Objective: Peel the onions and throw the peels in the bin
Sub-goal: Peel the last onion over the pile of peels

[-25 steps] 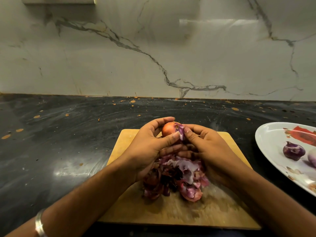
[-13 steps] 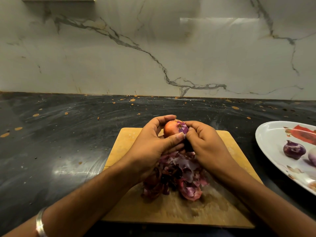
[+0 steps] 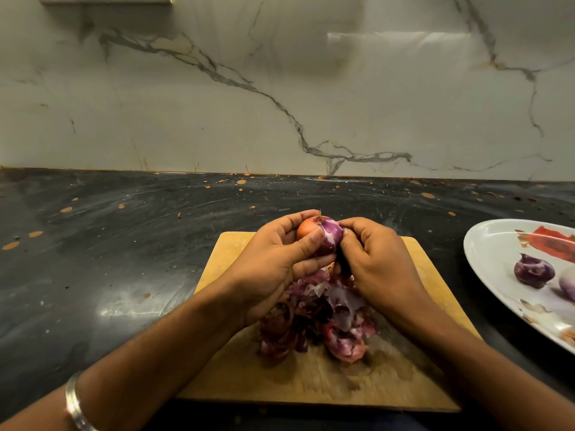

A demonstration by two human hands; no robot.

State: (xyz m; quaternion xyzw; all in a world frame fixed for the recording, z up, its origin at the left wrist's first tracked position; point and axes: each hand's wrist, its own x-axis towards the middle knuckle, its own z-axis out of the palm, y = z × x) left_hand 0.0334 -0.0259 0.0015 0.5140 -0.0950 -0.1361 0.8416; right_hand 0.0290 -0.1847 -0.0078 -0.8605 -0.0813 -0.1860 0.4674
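Observation:
My left hand (image 3: 270, 265) grips a small onion (image 3: 320, 233) above the far part of a wooden cutting board (image 3: 311, 384). The onion's left side still wears orange-brown skin; its right side shows purple-and-white flesh. My right hand (image 3: 376, 265) is curled against the onion's right side, its fingertips pinching the skin there. A dark shape sits under that hand's fingers; I cannot tell what it is. A heap of purple onion peels (image 3: 323, 321) lies on the board below both hands. No bin is in view.
A white plate (image 3: 491, 244) at the right edge holds a peeled purple onion (image 3: 533, 270) and part of another (image 3: 567, 283). The board lies on a dark speckled counter (image 3: 124, 259) that ends at a marble wall (image 3: 280, 88).
Both hands have risen slightly with the onion. It has turned in my left hand, and more purple flesh now shows on its right side.

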